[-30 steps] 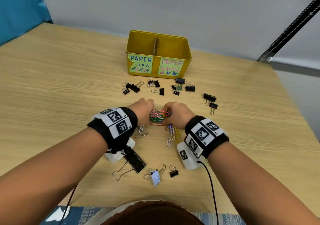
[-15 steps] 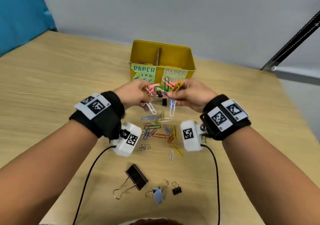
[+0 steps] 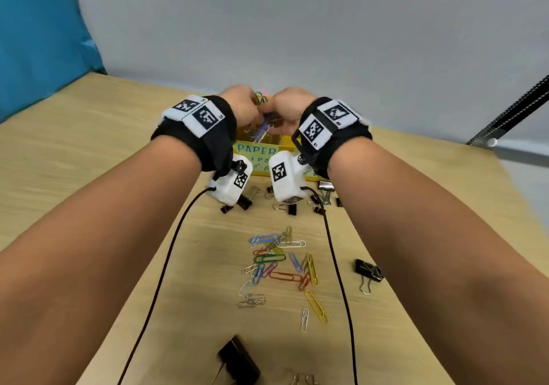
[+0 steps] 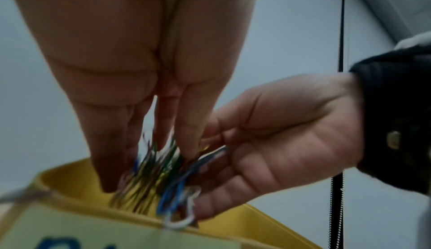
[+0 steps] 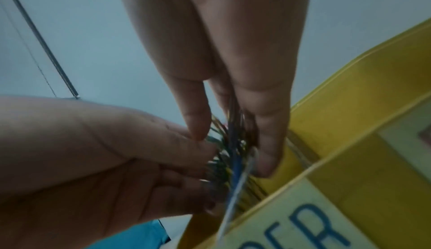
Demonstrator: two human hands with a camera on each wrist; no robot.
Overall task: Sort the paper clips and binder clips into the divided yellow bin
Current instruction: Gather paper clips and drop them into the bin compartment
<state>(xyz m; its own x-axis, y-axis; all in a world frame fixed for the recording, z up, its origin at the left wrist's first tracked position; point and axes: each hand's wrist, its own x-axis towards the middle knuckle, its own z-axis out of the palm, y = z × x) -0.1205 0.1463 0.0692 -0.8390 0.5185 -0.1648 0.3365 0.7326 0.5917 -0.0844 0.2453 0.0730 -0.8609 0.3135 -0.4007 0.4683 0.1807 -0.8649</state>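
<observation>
My left hand [image 3: 243, 108] and right hand [image 3: 289, 108] pinch one tangled bunch of coloured paper clips [image 3: 261, 99] between their fingertips. They hold it just above the yellow bin [image 3: 246, 135], over its left half with the green "PAPER" label [image 3: 256, 149]. Some clips dangle from the bunch [image 4: 154, 175] towards the bin's rim [image 4: 70, 186]. In the right wrist view the bunch [image 5: 231, 160] hangs beside the bin's wall [image 5: 361, 138]. My wrists hide most of the bin in the head view.
Several loose coloured paper clips [image 3: 282, 263] lie on the wooden table [image 3: 89, 162] below my forearms. Black binder clips lie near the bin's front [image 3: 326, 185], at the right [image 3: 368, 270] and at the near edge [image 3: 239, 358]. Wrist-camera cables hang down.
Both hands lifted the bunch off the table and carried it forward and up to the bin. Several paper clips stayed behind on the table.
</observation>
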